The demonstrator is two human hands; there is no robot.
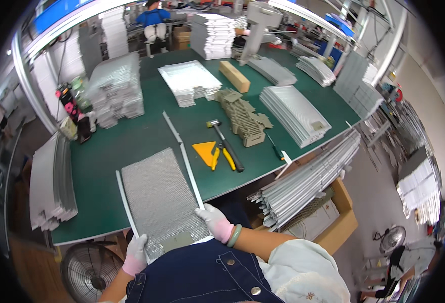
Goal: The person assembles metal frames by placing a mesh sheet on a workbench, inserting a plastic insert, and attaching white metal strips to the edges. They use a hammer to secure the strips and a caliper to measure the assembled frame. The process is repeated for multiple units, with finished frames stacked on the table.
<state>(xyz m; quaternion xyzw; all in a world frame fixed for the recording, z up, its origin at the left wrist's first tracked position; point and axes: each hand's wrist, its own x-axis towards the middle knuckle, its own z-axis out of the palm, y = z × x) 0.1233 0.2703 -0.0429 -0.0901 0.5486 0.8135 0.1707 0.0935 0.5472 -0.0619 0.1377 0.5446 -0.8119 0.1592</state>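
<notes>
green work table fills the middle of the frame, stacks of silvery mesh panels piled toward the upper left and more stacks at right of centre. lower centre now: one mesh filter panel lies flat at the table's near edge, long axis running from the bottom of the frame up and slightly left, away from the person. it's a grey, finely dimpled sheet with thin white metal rails along both long sides. the near short end hangs just over the table edge, right at the body. left hand, white glove, is wrapped around the near left corner of the panel, grasping the rail. right hand, gloved too, green bangle at the wrist, clamps the near right corner. both hands sit at the panel's near end, one per side, the sheet stretching away between them. just right of centre, small stuff: a yellow scraper, yellow-handled pliers, a small hammer.
</notes>
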